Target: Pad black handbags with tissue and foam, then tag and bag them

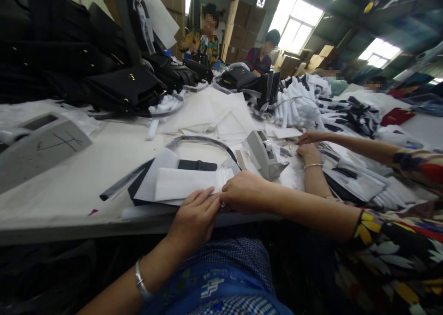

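A black handbag lies on the table before me, partly covered by white wrapping sheets. Across it rests a folded white foam sheet. My left hand lies on the sheet's near edge with its fingers stretched out. Beside it, my right hand is closed, fingers pinched at the sheet's right end; the fingertips are partly hidden. A plastic-wrapped strap arches behind the bag, and a dark wrapped strip sticks out to the left.
A grey tape dispenser stands behind my right hand, and a larger one at left. A co-worker's hands work at right. Black bags, white sheets and a bundle of white-wrapped handles lie farther back.
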`<act>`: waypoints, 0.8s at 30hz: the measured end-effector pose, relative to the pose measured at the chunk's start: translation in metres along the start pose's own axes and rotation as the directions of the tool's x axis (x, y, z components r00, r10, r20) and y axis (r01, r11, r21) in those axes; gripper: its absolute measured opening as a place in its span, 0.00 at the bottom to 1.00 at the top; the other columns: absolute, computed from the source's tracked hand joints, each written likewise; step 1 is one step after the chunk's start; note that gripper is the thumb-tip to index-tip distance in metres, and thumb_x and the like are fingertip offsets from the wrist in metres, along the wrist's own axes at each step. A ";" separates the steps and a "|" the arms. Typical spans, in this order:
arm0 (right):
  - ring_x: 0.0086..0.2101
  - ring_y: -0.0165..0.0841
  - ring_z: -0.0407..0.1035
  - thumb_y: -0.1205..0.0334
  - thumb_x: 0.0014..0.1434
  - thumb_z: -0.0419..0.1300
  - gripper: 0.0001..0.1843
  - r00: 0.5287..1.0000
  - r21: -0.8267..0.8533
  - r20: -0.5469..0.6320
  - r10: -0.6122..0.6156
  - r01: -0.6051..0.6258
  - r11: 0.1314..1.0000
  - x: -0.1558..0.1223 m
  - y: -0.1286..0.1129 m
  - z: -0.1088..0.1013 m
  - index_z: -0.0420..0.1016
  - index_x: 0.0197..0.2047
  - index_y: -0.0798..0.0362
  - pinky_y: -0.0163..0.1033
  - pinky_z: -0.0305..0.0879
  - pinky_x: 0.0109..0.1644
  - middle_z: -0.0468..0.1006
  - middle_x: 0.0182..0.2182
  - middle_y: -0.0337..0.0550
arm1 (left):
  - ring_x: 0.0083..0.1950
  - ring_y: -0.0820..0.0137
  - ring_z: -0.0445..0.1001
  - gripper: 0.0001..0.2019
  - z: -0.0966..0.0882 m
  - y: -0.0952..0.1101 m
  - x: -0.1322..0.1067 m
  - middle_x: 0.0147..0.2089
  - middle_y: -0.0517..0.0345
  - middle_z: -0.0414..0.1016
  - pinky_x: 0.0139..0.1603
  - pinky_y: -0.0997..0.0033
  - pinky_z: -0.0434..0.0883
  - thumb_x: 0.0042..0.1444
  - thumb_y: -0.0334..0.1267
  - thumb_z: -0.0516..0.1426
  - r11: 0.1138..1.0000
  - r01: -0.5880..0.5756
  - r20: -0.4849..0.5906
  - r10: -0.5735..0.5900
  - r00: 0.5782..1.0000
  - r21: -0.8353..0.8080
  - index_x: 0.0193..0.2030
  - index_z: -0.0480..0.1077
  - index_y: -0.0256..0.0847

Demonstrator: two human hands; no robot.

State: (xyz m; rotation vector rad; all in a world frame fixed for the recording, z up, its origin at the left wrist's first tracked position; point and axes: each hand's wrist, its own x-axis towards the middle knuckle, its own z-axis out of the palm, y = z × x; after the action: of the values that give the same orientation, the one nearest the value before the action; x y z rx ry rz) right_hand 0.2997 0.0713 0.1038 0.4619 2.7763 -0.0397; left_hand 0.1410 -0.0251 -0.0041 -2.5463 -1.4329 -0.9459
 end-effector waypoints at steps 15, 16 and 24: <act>0.33 0.37 0.74 0.49 0.52 0.69 0.12 0.962 -0.010 0.251 0.111 -0.112 0.994 0.041 0.023 -0.015 0.83 0.32 0.49 0.35 0.58 0.35 0.81 0.27 0.45 | 0.65 0.61 0.67 0.25 0.004 -0.001 -0.004 0.62 0.56 0.73 0.67 0.57 0.61 0.57 0.25 0.52 0.999 0.014 -0.008 -0.014 1.000 -0.034 0.63 0.65 0.37; 0.33 0.37 0.74 0.48 0.55 0.67 0.13 0.959 -0.019 0.271 0.082 -0.079 0.997 0.043 0.027 -0.017 0.84 0.34 0.50 0.35 0.57 0.33 0.81 0.28 0.46 | 0.65 0.61 0.67 0.27 0.004 -0.001 -0.004 0.63 0.57 0.73 0.67 0.57 0.61 0.57 0.25 0.51 0.999 0.016 -0.010 -0.016 1.000 -0.030 0.64 0.64 0.38; 0.32 0.31 0.71 0.51 0.60 0.64 0.12 0.947 0.123 0.314 -0.073 0.035 0.992 0.047 0.050 -0.018 0.83 0.40 0.49 0.34 0.52 0.30 0.82 0.32 0.41 | 0.65 0.63 0.67 0.22 0.004 -0.001 -0.003 0.62 0.57 0.73 0.67 0.59 0.61 0.59 0.26 0.50 0.999 0.039 -0.021 -0.040 0.999 -0.032 0.59 0.68 0.38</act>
State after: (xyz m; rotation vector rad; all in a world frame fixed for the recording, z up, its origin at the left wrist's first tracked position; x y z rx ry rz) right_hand 0.2681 0.1348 0.1070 0.3700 2.4753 -0.2658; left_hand 0.1412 -0.0257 -0.0088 -2.5307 -1.4792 -1.0062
